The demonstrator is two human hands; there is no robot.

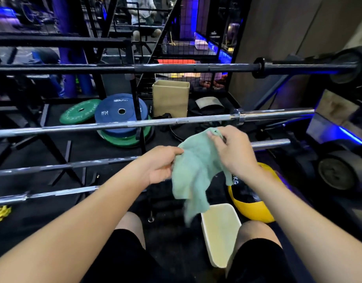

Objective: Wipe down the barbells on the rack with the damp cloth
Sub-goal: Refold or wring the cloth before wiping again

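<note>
A pale green cloth [193, 172] hangs between both hands in front of the rack. My left hand [160, 164] grips its left edge, and my right hand [234, 152] pinches its top corner. Several barbells lie across the rack in tiers: a black one [165, 68] at the top, a chrome one [135, 123] below it, a dark one [70, 165] lower left, and another chrome one [53, 193] nearest me. The cloth is held just below the second chrome bar and touches no bar that I can see.
A white tub [221, 231] stands on the floor between my knees. A yellow kettlebell [255, 203] sits to its right. Blue and green weight plates [121, 115] and a cardboard box [171, 98] lie behind the rack. Loaded plates [339, 170] stand at right.
</note>
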